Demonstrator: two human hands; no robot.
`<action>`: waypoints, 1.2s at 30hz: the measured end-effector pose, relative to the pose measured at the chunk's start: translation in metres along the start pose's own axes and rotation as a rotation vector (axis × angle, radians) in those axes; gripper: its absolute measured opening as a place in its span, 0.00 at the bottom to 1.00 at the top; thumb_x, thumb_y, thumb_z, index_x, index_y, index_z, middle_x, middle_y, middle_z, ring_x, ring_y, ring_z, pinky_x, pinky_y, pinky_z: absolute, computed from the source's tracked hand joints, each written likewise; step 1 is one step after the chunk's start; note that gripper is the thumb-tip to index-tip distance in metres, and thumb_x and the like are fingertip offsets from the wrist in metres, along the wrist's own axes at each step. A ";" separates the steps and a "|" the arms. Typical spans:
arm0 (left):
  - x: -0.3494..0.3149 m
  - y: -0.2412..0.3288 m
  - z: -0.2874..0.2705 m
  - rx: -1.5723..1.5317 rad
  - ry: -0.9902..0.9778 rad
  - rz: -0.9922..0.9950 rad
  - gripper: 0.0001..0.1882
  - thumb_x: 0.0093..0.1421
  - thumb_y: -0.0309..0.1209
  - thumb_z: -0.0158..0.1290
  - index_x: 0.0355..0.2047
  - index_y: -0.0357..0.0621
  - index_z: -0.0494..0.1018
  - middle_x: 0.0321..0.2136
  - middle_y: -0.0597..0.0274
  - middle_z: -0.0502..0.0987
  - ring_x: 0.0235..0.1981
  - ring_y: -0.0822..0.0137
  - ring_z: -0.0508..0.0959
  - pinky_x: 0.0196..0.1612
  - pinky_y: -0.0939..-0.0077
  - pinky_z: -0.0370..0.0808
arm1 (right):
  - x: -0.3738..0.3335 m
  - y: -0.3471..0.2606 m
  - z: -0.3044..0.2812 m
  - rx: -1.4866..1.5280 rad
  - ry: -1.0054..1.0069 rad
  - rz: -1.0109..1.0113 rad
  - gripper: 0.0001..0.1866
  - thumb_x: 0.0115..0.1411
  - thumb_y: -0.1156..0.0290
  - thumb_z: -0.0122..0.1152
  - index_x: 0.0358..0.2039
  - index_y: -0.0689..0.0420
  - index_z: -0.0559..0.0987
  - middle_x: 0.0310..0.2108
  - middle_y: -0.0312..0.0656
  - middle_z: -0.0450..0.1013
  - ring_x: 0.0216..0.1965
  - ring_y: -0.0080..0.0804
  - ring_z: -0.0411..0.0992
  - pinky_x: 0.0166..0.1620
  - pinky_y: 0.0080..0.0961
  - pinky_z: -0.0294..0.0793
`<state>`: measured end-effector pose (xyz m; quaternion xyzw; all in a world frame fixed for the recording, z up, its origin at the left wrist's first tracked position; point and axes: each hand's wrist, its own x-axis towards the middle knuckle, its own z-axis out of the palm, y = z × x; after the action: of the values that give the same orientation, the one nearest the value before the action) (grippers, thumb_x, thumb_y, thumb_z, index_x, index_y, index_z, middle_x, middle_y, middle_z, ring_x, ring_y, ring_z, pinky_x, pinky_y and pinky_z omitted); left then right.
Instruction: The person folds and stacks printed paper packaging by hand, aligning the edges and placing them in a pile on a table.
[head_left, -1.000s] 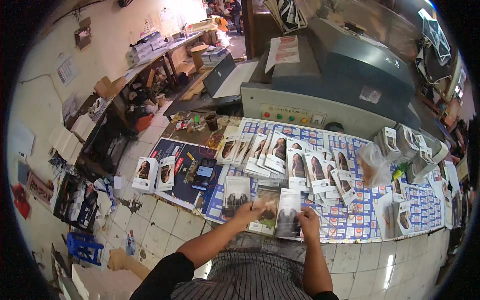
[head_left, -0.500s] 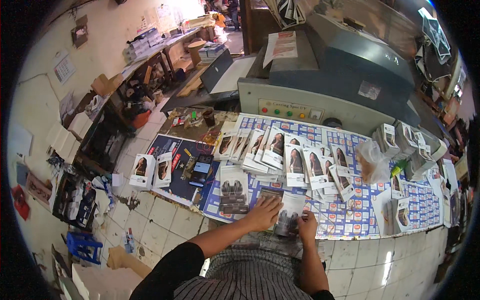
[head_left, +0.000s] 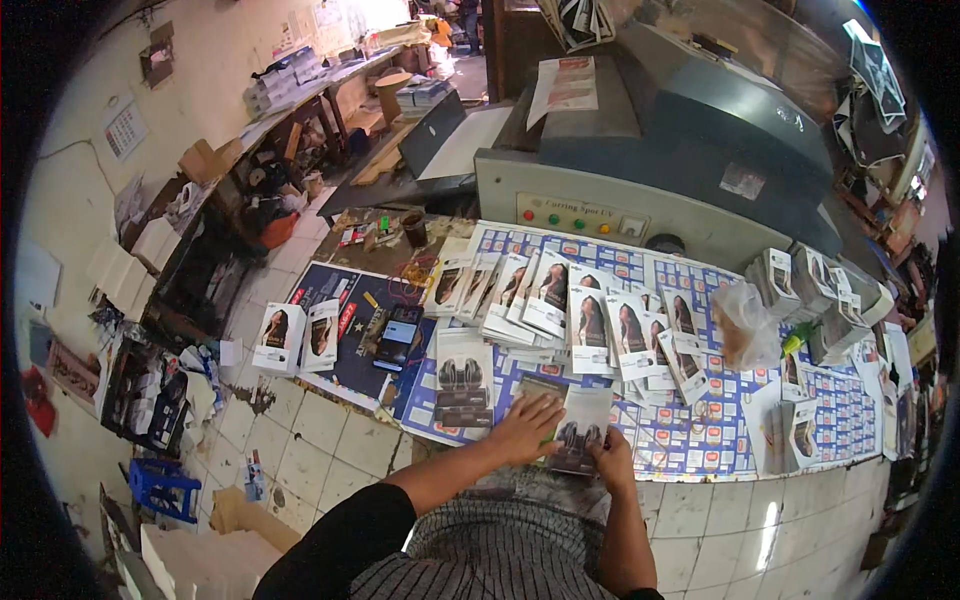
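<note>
My left hand point(head_left: 530, 428) lies flat near the front edge of the table, fingers stretched over a dark printed piece point(head_left: 541, 386) that it mostly covers. Just to its right is a grey-white printed card point(head_left: 586, 408) with a picture of headphones on its lower part. My right hand point(head_left: 612, 458) has its fingers closed on that card's lower right edge; the thumb side is partly hidden. Left of my hands lies a small stack of similar headphone cards point(head_left: 464, 376). Beyond them, many white boxes with a portrait print point(head_left: 548, 292) lie in overlapping rows.
A dark phone point(head_left: 397, 340) rests on the dark sheet at left, near two white boxes point(head_left: 279, 337). At right stand a plastic bag point(head_left: 742, 328) and stacked boxes point(head_left: 776, 282). A large grey machine point(head_left: 690, 130) with coloured buttons borders the table's far side. A blue stool point(head_left: 163, 490) stands on the tiled floor.
My right hand has slid slightly down along the card's edge, its fingers now further over the card. My left hand stays nearly in place. The view has shifted a little.
</note>
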<state>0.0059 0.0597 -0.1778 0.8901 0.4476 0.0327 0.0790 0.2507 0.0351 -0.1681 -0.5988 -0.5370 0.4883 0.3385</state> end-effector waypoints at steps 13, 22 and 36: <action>0.009 -0.018 -0.019 -0.009 -0.122 0.019 0.48 0.59 0.67 0.44 0.72 0.54 0.49 0.74 0.61 0.44 0.74 0.58 0.43 0.72 0.47 0.33 | 0.007 -0.046 -0.008 0.655 -0.186 0.303 0.29 0.70 0.49 0.44 0.60 0.59 0.72 0.47 0.41 0.75 0.47 0.30 0.73 0.48 0.28 0.74; 0.010 0.007 -0.032 0.099 -0.259 -0.032 0.49 0.57 0.62 0.51 0.71 0.50 0.51 0.72 0.54 0.47 0.74 0.51 0.41 0.71 0.41 0.34 | 0.011 -0.034 0.003 0.196 -0.271 -0.045 0.26 0.69 0.54 0.50 0.57 0.60 0.75 0.54 0.49 0.73 0.54 0.45 0.72 0.57 0.41 0.70; -0.022 -0.048 -0.034 0.032 0.001 -0.157 0.33 0.67 0.49 0.46 0.66 0.44 0.61 0.70 0.59 0.56 0.72 0.53 0.49 0.67 0.36 0.45 | 0.014 -0.036 0.034 -0.750 -0.106 -0.559 0.34 0.65 0.43 0.52 0.66 0.49 0.66 0.70 0.56 0.51 0.70 0.58 0.51 0.68 0.51 0.51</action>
<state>-0.0499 0.0738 -0.1521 0.8535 0.5165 0.0198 0.0667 0.2065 0.0520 -0.1479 -0.4866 -0.8335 0.1807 0.1894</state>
